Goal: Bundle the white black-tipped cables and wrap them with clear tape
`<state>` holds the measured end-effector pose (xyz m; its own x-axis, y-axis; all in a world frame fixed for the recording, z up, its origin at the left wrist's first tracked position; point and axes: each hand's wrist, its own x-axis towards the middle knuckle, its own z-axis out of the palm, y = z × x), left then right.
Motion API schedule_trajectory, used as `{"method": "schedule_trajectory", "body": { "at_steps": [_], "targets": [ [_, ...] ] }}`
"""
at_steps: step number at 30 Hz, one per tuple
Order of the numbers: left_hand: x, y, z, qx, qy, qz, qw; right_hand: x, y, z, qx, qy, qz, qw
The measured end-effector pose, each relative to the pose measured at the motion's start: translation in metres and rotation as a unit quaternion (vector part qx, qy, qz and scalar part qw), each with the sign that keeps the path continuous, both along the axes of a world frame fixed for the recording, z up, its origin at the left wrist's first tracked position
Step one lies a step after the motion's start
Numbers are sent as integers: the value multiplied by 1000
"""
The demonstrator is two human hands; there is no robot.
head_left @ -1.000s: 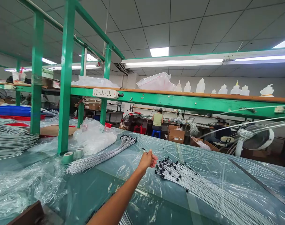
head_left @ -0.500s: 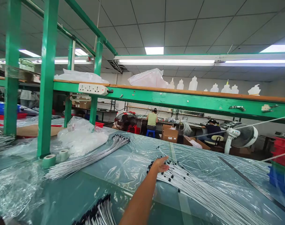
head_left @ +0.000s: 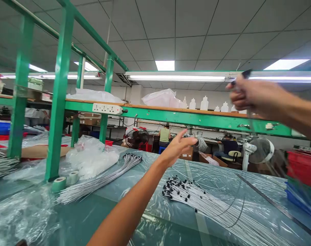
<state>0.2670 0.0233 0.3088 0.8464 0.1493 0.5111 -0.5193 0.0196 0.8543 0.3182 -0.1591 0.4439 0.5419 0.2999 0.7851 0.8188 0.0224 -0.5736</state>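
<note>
**Item 1. Left hand** (head_left: 179, 147): open, fingers stretched forward, nothing visible in it. Raised clear of the desk, above and beyond the far end of the loose cable pile.

**Item 2. Right hand** (head_left: 247, 95): high at the right, motion-blurred, closed around a black-tipped cable (head_left: 246, 73) whose dark end sticks up above the knuckles. Its length below the hand is too blurred to follow. A thin dark loop (head_left: 237, 205) lies over the pile beneath, and whether it belongs to this cable cannot be told.

**Item 3. Loose cable pile** (head_left: 196, 198): white cables with black end caps, fanned out on the desk at centre right, caps pointing left.

**Item 4. Second cable bundle** (head_left: 99, 179): neater, lying left of the pile and well apart from it.

**Item 5. Desk** (head_left: 99, 218): green top under a crinkled clear plastic sheet (head_left: 145, 177).

**Item 6. Left side:** two tape rolls (head_left: 59, 183) at the foot of a green post (head_left: 56, 102), with a heap of clear bags (head_left: 91, 157) just beside them.

**Item 7. Far:** a power strip (head_left: 108, 108) on the green shelf rail, plastic bottles (head_left: 203, 102) on the shelf, a white fan (head_left: 257, 150), and seated people at other benches.

**Hazard note (judgement):** the lifted cable's trailing length could catch on end caps in the loose pile and drag neighbours into a tangle. The slack plastic sheet would let the pile slide.
</note>
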Motion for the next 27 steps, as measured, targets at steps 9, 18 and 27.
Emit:
{"method": "schedule_trajectory", "body": {
  "at_steps": [9,18,27],
  "targets": [
    [-70,-8,48,-54,-162,-7,985,-79,113,-48,-84,-139,192,968],
    [-91,12,49,-94,-203,137,965,-97,124,-61,-74,-309,16,948],
    [-148,19,87,-237,-366,119,892,-105,105,-145,-206,0,352,913]
  ]
}}
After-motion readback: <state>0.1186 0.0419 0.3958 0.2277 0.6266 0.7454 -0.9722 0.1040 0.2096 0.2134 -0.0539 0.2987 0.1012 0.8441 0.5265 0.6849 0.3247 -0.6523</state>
